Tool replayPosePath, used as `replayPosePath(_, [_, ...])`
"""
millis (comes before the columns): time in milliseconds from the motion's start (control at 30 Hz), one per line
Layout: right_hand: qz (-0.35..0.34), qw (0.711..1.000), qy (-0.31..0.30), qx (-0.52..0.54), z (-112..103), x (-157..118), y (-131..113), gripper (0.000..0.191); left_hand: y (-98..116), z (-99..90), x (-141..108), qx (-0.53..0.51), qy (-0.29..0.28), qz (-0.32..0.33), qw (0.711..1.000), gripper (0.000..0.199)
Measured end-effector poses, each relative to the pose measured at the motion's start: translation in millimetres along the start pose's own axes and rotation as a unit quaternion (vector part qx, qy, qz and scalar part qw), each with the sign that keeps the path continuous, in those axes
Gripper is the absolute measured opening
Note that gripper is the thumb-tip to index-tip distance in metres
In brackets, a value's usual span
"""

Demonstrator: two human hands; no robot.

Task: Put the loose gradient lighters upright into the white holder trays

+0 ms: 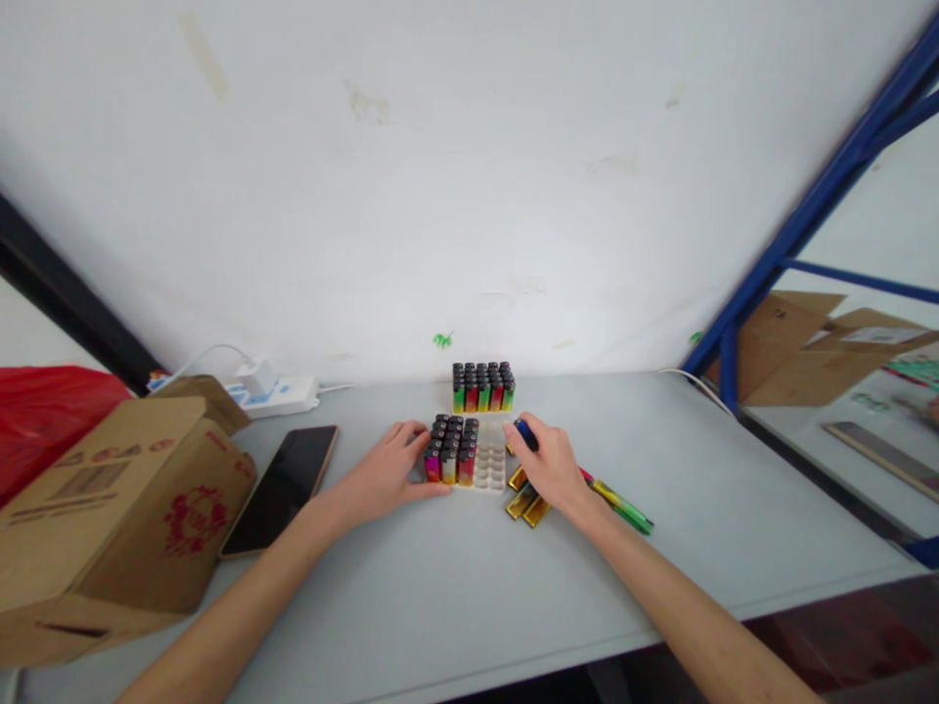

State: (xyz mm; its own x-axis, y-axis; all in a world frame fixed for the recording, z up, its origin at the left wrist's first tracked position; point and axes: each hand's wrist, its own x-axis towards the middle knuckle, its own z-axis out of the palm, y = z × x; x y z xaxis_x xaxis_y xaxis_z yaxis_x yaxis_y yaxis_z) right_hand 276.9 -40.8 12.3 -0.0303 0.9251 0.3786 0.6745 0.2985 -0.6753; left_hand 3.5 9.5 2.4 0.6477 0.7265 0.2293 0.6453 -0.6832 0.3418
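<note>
A pale tray [490,469] lies on the grey table, its right-hand wells bare. Several upright lighters [449,452] with black tops fill its left part. My left hand [388,469] rests beside them, fingers apart around the tray's left edge, holding nothing. At the tray's right, my right hand [547,460] is closed on a dark blue lighter [526,433]. Under and beside that hand lie loose gold lighters [528,504] and a green and yellow one [623,506]. Behind the tray stands a full block of lighters [483,388] near the wall.
On the left are a cardboard box [117,518], a dark phone [283,489] and a white power strip [283,396] with a plug. A red bag [59,411] sits behind the box. A blue metal frame [792,240] rises on the right, with cardboard [788,347] beyond it.
</note>
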Motion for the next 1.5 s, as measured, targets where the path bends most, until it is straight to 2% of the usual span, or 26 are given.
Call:
replayPosePath(233, [-0.099,0.995,-0.023,-0.015,-0.4,1.3,-1.7,0.029,-0.5,0.6,-1.1,-0.005,0.004,0.004,1.0,0.066])
replayPosePath(367, [-0.069,0.996,-0.028,-0.039,4.1,2.8,1.3,0.034,1.2,-0.5,-0.5,-0.009,-0.001,0.002,1.0,0.064])
replayPosePath(500, [-0.062,0.997,-0.026,-0.048,7.5,4.7,5.5,0.028,3.0,-1.5,-0.3,-0.005,-0.003,-0.003,1.0,0.064])
replayPosePath(733, [-0.087,0.972,-0.13,-0.173,17.2,9.5,1.6,0.01,0.8,0.7,-1.0,0.009,-0.004,-0.005,1.0,0.063])
replayPosePath(900, [-0.103,0.965,-0.115,-0.211,18.5,13.3,-0.4,0.015,-1.4,2.1,-0.5,0.018,-0.003,0.007,1.0,0.061])
replayPosePath(1067, [-0.134,0.977,-0.073,-0.152,-4.2,13.1,8.7,0.025,-1.1,1.0,-0.2,0.015,-0.009,-0.007,1.0,0.066])
replayPosePath(1267, [-0.072,0.986,-0.038,-0.146,-51.6,16.1,32.6,0.023,-0.9,0.1,-0.5,0.019,-0.02,-0.015,1.0,0.068])
replayPosePath(1367, [-0.032,0.986,-0.068,-0.148,-68.7,16.4,42.0,0.02,-1.3,0.8,-1.0,0.02,-0.019,-0.018,0.999,0.068])
replayPosePath(1500, [0.033,0.977,-0.163,-0.133,-83.5,10.9,48.5,0.019,-1.1,1.4,-1.4,0.02,-0.018,-0.017,0.999,0.068])
